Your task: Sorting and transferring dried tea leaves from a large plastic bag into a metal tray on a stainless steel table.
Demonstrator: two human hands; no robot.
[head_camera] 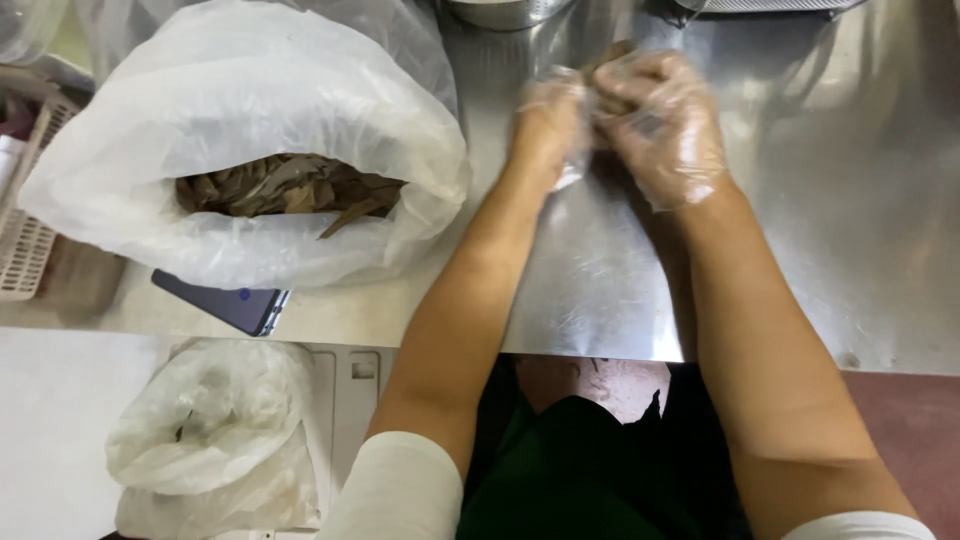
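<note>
Only the head view here, looking straight down. Both hands are in thin clear disposable gloves and meet up near the far side of the steel counter (pixel 600 290). The left hand (pixel 548 125) and right hand (pixel 662 125) are bunched together around a small brown dried leaf (pixel 612 55); only a tip of it pokes out above the knuckles. The fingers on both sides look curled in and pressed on the leaf, but the motion blur and glove film mean I can't tell exactly which fingertips do the pinching.

Handling-wise I'd guess the leaf is very light, dry and brittle, so it'll crack if squeezed hard. The gloves look slick too, so a gentle pinch at the edges or stem end seems the safer hold.

To the left on the counter sits a big white plastic bag (pixel 250 100), mouth open, full of the same brown leaves. A dark phone (pixel 225 302) lies just under its edge. Below the counter there's a smaller crumpled bag (pixel 210 420).
</note>
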